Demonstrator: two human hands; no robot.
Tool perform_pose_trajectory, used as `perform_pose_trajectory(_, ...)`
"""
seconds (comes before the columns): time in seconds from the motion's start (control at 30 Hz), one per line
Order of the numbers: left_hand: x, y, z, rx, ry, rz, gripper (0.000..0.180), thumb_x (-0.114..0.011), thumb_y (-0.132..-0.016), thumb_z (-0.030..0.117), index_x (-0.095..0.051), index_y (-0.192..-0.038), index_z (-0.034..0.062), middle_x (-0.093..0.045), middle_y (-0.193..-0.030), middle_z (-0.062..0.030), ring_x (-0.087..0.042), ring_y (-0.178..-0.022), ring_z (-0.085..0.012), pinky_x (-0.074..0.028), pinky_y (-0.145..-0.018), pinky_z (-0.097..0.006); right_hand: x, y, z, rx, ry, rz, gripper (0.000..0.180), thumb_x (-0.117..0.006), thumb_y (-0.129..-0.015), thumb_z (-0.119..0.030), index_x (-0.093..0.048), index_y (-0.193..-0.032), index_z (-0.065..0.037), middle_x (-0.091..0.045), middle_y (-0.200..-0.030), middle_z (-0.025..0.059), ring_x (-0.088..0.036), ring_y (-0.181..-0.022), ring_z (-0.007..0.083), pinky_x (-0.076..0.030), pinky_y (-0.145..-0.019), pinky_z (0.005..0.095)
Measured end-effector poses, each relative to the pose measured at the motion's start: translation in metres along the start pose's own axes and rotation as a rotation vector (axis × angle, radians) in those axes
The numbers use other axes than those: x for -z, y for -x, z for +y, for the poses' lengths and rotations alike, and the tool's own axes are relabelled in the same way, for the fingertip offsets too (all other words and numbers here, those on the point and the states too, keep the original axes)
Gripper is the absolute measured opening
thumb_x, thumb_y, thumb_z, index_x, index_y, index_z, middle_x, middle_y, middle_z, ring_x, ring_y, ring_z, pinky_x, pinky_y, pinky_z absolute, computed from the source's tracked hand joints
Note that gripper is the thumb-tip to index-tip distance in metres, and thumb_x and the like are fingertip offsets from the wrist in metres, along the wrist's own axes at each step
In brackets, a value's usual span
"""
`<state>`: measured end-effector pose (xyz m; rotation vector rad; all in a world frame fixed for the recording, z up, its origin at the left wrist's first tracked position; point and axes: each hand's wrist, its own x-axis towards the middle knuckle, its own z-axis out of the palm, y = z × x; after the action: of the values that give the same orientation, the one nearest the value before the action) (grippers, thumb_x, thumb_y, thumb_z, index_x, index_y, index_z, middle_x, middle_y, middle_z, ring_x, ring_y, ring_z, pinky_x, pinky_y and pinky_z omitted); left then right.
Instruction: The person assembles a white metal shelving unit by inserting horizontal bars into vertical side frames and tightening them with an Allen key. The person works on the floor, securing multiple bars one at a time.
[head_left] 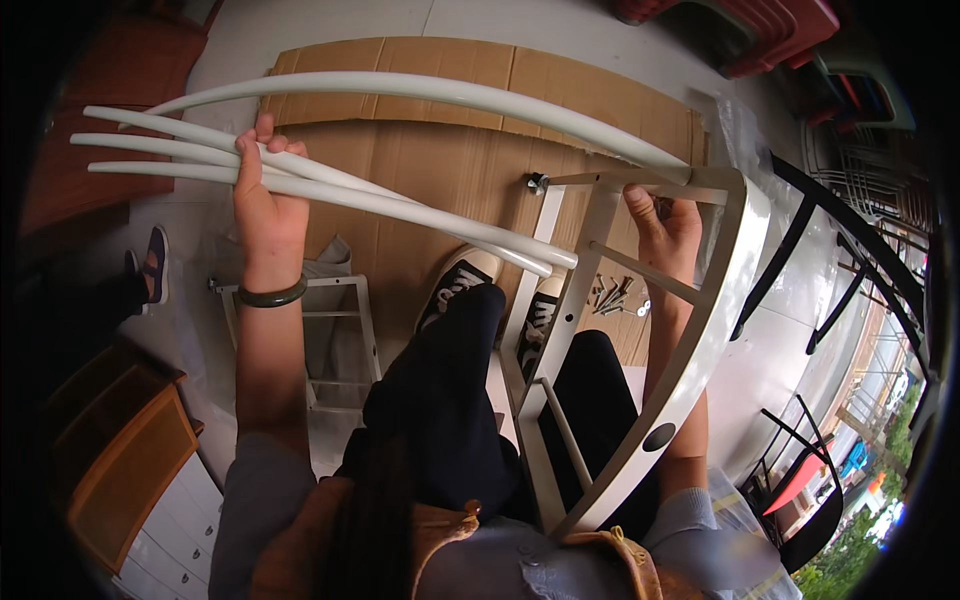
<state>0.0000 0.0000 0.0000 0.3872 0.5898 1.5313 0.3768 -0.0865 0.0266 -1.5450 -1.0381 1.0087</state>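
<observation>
My left hand [270, 190], raised at the upper left, is closed around three white tapered legs [370, 197]. Their thin ends fan out to the left, and their thick ends reach right toward a white frame [680, 370]. That frame has crossbars and stands tilted over my lap. Another long curved white leg [440, 85] runs above the bundle and meets the frame's far corner. Inside the frame, my right hand [665, 225] is closed around its far rail near that corner, thumb on the near side. Part of the fingers is hidden behind the rail.
Flattened cardboard [390, 150] covers the floor by my shoes. Several screws [608, 295] lie on it beyond the frame. Another white frame [340, 310] lies to the left. Black metal frames [800, 230] stand at right, a wooden cabinet [140, 470] at lower left.
</observation>
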Motion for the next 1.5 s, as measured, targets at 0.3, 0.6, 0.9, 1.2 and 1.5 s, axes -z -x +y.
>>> perform_pose_trajectory(0.3, 0.056, 0.007, -0.044, 0.044, -0.023, 0.537, 0.021, -0.058, -0.083, 0.019, -0.051, -0.100, 0.0102, -0.053, -0.095, -0.0016, -0.050, -0.089, -0.0160, -0.044, -0.087, -0.038, 0.006, -0.008, 0.005, 0.030, 0.114, -0.015, 0.019, -0.065, -0.079, -0.017, -0.056, -0.090, -0.004, -0.058, -0.076, 0.0008, -0.050, -0.066, 0.0073, -0.041, -0.065, 0.0213)
perform_pose_trajectory(0.6, 0.069, -0.012, -0.063, 0.059, -0.005, 0.474, 0.016, -0.060, -0.081, 0.021, -0.054, -0.092, 0.0101, -0.057, -0.100, -0.0004, -0.050, -0.080, -0.0153, -0.045, -0.072, -0.029, 0.003, -0.004, 0.008, -0.007, -0.131, 0.005, 0.021, -0.067, -0.077, -0.013, -0.058, -0.094, -0.004, -0.059, -0.082, 0.0000, -0.051, -0.075, 0.0066, -0.041, -0.068, 0.0209)
perform_pose_trajectory(0.9, 0.062, -0.029, -0.062, 0.019, -0.134, 0.335, 0.022, -0.058, -0.083, 0.019, -0.051, -0.098, 0.0056, -0.055, -0.101, -0.0050, -0.050, -0.095, -0.0194, -0.039, -0.062, -0.026, 0.022, -0.009, 0.025, -0.318, -0.387, -0.002, 0.025, -0.037, -0.079, 0.002, -0.050, -0.101, 0.002, -0.056, -0.079, 0.0085, -0.044, -0.062, 0.0108, -0.036, -0.054, 0.0227)
perform_pose_trajectory(1.2, 0.048, -0.036, -0.068, 0.033, -0.136, 0.300, 0.023, -0.060, -0.082, 0.016, -0.051, -0.099, 0.0061, -0.054, -0.099, -0.0057, -0.051, -0.097, -0.0208, -0.040, -0.063, -0.027, 0.018, -0.022, 0.058, -0.308, -0.268, 0.047, 0.004, -0.054, -0.082, -0.002, -0.058, -0.083, -0.001, -0.056, -0.073, 0.0048, -0.046, -0.060, 0.0085, -0.037, -0.055, 0.0205)
perform_pose_trajectory(1.5, 0.029, -0.026, -0.072, 0.008, -0.158, 0.277, 0.021, -0.061, -0.081, 0.016, -0.053, -0.098, 0.0061, -0.054, -0.098, -0.0056, -0.051, -0.098, -0.0217, -0.039, -0.062, -0.026, 0.005, -0.028, 0.055, -0.246, -0.332, -0.072, 0.004, -0.057, -0.079, 0.000, -0.061, -0.080, -0.001, -0.058, -0.068, 0.0049, -0.044, -0.053, 0.0083, -0.035, -0.049, 0.0195)
